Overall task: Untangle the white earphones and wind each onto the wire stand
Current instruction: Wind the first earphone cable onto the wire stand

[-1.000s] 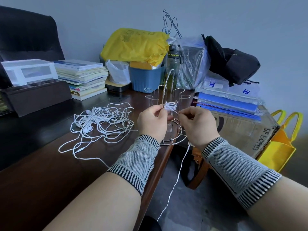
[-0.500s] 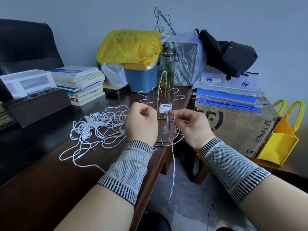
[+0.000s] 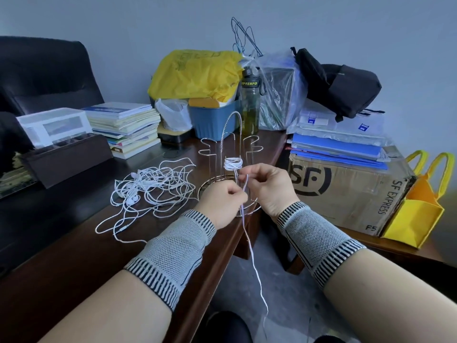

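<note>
Both hands pinching one white cable (image 3: 243, 194): right hand (image 3: 269, 185) feeding it to the wire stand (image 3: 230, 154), left hand (image 3: 222, 204) tensioning, slack hanging off the surface (image 3: 74, 243) edge.

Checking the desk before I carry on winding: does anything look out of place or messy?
Yes. A tangled heap of white earphones sprawls on the desk left of the wire stand, and the cord both hands pinch dangles off the desk edge toward the floor.
</note>
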A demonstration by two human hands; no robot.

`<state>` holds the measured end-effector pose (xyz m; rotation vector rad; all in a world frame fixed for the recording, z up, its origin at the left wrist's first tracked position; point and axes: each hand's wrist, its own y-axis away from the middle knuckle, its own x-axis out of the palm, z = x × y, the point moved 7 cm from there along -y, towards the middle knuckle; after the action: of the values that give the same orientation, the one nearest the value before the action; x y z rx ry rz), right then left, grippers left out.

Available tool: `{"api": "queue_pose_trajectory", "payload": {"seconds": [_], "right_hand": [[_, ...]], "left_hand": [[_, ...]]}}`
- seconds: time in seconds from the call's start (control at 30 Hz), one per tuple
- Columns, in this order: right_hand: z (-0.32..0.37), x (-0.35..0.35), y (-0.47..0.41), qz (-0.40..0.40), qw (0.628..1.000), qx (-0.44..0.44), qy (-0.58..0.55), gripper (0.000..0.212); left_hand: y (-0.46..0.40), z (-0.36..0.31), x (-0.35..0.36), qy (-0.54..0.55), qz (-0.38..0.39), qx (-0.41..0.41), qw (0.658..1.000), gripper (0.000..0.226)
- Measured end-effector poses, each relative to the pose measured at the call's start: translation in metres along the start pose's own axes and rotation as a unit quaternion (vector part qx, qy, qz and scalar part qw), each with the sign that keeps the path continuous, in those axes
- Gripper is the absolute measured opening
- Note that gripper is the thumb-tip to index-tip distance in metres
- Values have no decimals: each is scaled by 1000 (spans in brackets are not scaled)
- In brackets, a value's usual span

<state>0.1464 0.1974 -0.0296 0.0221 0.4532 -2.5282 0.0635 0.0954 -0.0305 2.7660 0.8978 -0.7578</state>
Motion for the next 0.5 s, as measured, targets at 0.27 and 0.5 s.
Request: {"api": "queue_pose_trajectory", "payload": {"seconds": [0.27,0.5], "right_hand": [[6,3,-4,-6,1000,-7,-1,15],[-2,6,-7,-7,997,58,-56,30]], "left_hand": [[-5,-26,-39,138,30,62,988,17],[-25,-33,-65,1,-172,99,980,24]]}}
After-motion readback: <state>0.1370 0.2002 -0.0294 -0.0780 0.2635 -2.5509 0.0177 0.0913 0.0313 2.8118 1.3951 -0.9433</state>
